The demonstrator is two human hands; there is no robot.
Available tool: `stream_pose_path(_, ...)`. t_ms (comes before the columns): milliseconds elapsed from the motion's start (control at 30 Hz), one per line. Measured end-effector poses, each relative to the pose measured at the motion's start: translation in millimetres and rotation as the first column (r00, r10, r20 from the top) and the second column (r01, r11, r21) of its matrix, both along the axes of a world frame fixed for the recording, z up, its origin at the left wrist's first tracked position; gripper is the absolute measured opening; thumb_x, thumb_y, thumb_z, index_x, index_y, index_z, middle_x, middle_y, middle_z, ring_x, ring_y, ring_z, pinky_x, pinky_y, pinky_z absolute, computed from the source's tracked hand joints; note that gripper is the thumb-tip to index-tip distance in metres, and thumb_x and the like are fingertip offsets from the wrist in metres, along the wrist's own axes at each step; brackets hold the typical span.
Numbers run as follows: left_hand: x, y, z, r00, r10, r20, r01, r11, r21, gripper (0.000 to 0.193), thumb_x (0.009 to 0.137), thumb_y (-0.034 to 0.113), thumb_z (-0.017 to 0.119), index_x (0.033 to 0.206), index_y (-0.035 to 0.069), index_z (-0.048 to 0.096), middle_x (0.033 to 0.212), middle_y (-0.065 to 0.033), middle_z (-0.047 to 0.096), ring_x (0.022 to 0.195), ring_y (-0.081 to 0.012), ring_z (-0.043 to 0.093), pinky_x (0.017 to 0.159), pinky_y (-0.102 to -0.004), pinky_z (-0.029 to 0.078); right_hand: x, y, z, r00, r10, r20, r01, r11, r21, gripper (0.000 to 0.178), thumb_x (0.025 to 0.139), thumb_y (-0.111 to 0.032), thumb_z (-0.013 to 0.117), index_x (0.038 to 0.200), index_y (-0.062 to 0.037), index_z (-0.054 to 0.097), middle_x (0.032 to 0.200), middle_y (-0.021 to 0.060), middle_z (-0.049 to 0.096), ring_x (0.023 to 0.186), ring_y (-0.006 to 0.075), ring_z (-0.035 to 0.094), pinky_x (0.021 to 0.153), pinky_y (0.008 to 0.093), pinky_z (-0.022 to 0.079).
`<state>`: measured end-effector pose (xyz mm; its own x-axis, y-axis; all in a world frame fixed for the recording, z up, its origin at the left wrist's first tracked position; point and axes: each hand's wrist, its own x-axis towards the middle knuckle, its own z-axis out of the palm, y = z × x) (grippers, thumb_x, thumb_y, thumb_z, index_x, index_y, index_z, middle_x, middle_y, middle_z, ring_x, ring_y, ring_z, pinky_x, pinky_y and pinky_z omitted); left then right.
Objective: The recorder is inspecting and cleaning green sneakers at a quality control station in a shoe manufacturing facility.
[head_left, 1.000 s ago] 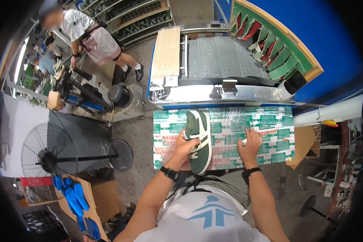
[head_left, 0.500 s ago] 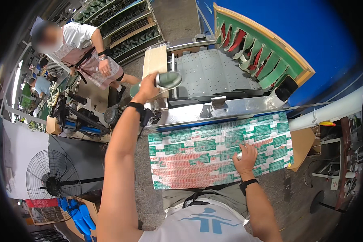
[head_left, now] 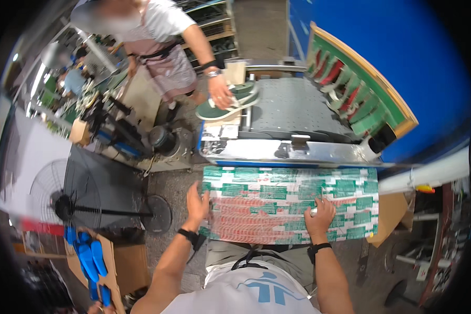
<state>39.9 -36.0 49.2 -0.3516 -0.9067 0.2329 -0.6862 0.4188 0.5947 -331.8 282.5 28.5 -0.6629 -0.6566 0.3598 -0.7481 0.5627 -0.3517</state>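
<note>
My left hand is open, its fingers stretched upward beside the left edge of a flat surface covered in green, white and red tape. I cannot tell whether it touches that edge. Resting on the surface's right part, my right hand is closed around a small whitish object, mostly hidden by the fingers. Beyond, two green shoes with white soles sit at the left end of the conveyor: a nearer shoe and a farther shoe. A co-worker's hand reaches onto them.
A grey perforated conveyor belt runs behind a metal rail. Green and red strips hang at the blue machine's opening. The co-worker stands at the far left. A black fan and blue shoe-shaped pieces are on the left.
My left hand has let go of a green shoe and drawn back to the taped surface. The co-worker has come nearer and reached onto the shoes. My right hand stays on the surface.
</note>
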Motion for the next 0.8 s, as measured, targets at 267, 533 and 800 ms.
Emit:
stream_pose_path(267, 40, 103, -46, 0.891, 0.418, 0.178, -0.453, 0.798, 0.398, 0.070, 0.106, 0.065, 0.056, 0.131, 0.002, 0.067, 0.113, -0.0333, 0.077, 0.107, -0.0539, 0.074, 0.094, -0.0617, 0.056, -4, 4, -14, 0.997, 0.053, -0.049, -0.053, 0.999, 0.013, 0.045, 0.090, -0.020, 0.076, 0.132, -0.0039, 0.071, 0.139, 0.0209, 0.065, 0.136, 0.0445, 0.056, 0.124, 0.0616, 0.033)
stream_pose_path(533, 52, 93, -39, 0.934, 0.344, 0.101, -0.341, 0.766, 0.545, 0.077, 0.104, 0.072, 0.052, 0.133, 0.002, 0.069, 0.116, -0.0340, 0.077, 0.112, -0.0517, 0.074, 0.097, -0.0579, 0.057, -15, 18, -18, 0.991, 0.130, -0.025, -0.128, 0.990, 0.063, 0.062, 0.099, -0.034, 0.076, 0.146, 0.0033, 0.061, 0.144, 0.0244, 0.061, 0.140, 0.0440, 0.052, 0.125, 0.0617, 0.031)
stream_pose_path(800, 48, 30, -69, 0.985, 0.171, -0.031, -0.061, 0.505, 0.861, 0.099, 0.107, 0.075, 0.044, 0.142, -0.015, 0.065, 0.145, -0.0364, 0.067, 0.138, -0.0494, 0.064, 0.116, -0.0516, 0.048, -20, 22, -5, 0.999, 0.009, 0.046, -0.014, 0.993, 0.116, 0.043, 0.089, -0.035, 0.084, 0.117, -0.0076, 0.069, 0.115, 0.0149, 0.072, 0.108, 0.0413, 0.068, 0.095, 0.0528, 0.054)
